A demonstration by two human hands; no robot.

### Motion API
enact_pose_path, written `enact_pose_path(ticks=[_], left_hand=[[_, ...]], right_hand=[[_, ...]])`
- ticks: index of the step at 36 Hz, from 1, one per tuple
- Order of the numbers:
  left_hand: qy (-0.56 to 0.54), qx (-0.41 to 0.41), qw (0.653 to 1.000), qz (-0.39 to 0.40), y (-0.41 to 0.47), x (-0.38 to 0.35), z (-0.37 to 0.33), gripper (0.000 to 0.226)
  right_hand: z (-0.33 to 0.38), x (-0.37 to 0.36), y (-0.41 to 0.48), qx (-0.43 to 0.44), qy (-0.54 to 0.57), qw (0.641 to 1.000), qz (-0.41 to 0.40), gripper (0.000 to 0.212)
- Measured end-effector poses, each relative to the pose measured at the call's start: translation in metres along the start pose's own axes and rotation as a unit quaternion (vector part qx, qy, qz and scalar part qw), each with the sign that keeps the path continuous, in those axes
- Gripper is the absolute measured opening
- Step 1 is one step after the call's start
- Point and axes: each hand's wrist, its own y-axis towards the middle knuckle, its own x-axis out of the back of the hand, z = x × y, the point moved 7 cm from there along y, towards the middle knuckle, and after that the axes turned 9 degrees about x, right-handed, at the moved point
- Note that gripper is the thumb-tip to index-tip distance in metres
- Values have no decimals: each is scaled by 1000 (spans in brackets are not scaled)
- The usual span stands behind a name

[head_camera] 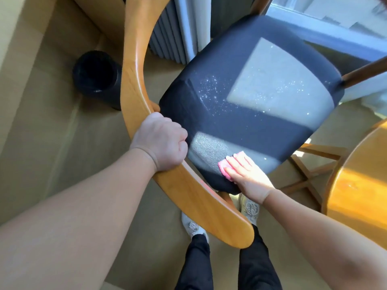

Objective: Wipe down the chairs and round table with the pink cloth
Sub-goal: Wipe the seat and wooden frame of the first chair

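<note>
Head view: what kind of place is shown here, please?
Probably a home or hotel sitting corner: a wooden chair with a dark padded seat, a round wooden table beside it, and a sunlit window.

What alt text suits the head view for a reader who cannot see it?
A right hand presses a pink cloth flat on a chair's dark seat, while the left hand grips its wooden backrest. The round table shows at right.

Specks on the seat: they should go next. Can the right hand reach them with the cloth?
Probably yes. The right hand presses the cloth on the near edge of the seat; the specks lie farther up it, nothing between. The left hand grips the backrest, off to the side.
</note>
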Motion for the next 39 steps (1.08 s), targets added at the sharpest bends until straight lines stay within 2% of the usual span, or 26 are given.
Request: enact_pose_path(ticks=[3, 8, 15, 21, 29, 39], left_hand=[[-1, -10, 1000, -8, 0, 0, 0, 25], [-7, -13, 1000, -16, 0, 2, 1, 27], [-36, -9, 999, -27, -1, 4, 1, 24], [-25, -4, 1000, -17, -1, 4, 3, 23], [-11, 15, 1000, 19, 1, 1, 3, 24], [-10, -12, 1000, 12, 0, 5, -3, 26]], right_hand=[[-11, -2, 28, -27, -1, 1000, 0, 43], [-40, 19, 107, -22, -27, 999, -16, 39], [-72, 46, 228, -21, -73, 997, 34, 50], [-83, 59, 280, -36, -92, 995, 33, 51], [-94, 61, 255, -6, -54, 998, -15, 46], [-89, 41, 143, -76, -24, 997, -25, 55]])
